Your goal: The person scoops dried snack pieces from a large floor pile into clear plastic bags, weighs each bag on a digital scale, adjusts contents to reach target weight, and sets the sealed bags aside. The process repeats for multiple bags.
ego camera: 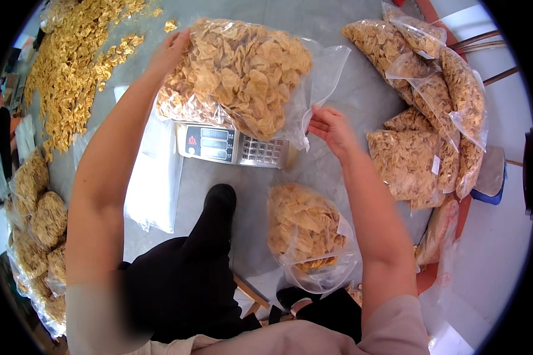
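A large clear plastic bag [244,75] full of thin, tan dried flakes lies over a digital weighing scale [208,142], hiding its platform. The scale's displays and keypad [264,153] show below the bag's near edge. My left hand [171,51] holds the bag at its far left side, some fingertips hidden behind it. At the bag's right end, my right hand [333,128] pinches the loose plastic of the mouth near a small white zip slider [306,143]. Close to my right forearm, a second bag of flakes [306,226] stands on the floor with its top plastic loose.
Loose golden flakes [71,66] spread over the grey floor at the far left. Flat clear bags [153,191] lie left of the scale. Several filled bags [404,164] are piled at right, more [40,222] at left. A wooden stool leg [251,293] shows near my legs.
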A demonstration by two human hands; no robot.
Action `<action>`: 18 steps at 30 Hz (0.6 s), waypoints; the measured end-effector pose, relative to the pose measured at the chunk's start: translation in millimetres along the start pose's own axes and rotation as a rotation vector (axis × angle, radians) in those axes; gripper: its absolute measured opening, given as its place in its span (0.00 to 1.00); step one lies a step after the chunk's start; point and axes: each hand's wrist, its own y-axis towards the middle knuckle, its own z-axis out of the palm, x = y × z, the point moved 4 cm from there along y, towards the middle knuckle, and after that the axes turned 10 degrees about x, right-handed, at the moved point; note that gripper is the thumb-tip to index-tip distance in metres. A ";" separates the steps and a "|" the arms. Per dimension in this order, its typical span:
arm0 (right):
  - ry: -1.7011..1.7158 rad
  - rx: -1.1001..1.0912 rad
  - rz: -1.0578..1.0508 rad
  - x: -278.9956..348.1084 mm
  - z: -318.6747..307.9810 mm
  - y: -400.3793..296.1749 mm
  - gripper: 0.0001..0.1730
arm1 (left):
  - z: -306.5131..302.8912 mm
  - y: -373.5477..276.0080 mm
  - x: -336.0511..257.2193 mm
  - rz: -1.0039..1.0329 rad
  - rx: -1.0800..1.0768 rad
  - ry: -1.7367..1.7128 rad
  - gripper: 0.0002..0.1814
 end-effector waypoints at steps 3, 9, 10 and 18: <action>-0.052 -0.073 -0.035 15.7 -19.9 -23.7 0.15 | 7.5 -37.9 -38.9 0.286 -0.170 0.208 0.25; -0.279 -0.163 0.114 27.2 18.4 -46.0 0.20 | 78.4 -157.0 -73.5 0.199 0.277 -0.344 0.12; -0.324 -0.142 0.092 29.6 20.5 -50.7 0.21 | 107.1 -183.2 -71.3 0.104 0.554 -0.458 0.11; -0.502 -0.172 0.043 42.8 55.5 -79.6 0.24 | 164.6 -281.6 -27.7 -0.496 1.055 -0.497 0.12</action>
